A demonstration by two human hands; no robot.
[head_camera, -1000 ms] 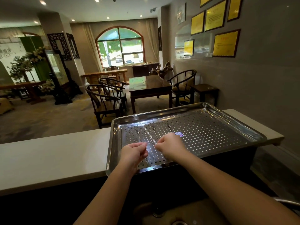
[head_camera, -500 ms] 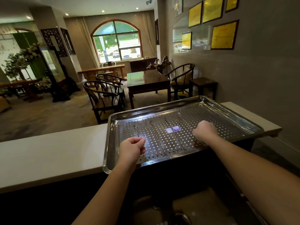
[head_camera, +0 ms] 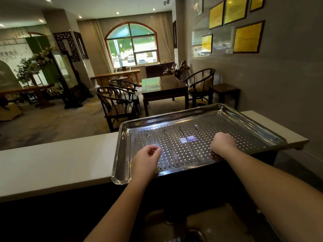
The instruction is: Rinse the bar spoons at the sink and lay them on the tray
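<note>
A perforated steel tray (head_camera: 124,154) sits on the white counter ledge (head_camera: 52,165) beyond the sink. Several thin bar spoons lie on it side by side, stems pointing toward me; the two middle bar spoons (head_camera: 168,145) lie free. My left hand (head_camera: 147,160) hovers low over the tray's near left part, thumb and curled fingers pinching the stem of the leftmost bar spoon (head_camera: 148,137). My right hand (head_camera: 222,144) is curled knuckles-up on the stem end of the rightmost bar spoon (head_camera: 201,132), whose lower stem it hides.
The dark sink basin with its drain (head_camera: 194,234) lies just below my forearms. A blue-and-white sticker (head_camera: 187,139) marks the tray's middle. The grey wall (head_camera: 288,84) stands close on the right. Chairs and tables fill the room beyond the counter.
My right hand has moved from the tray's middle to its right part, and a spoon now lies there. My left hand stayed at the near left.
</note>
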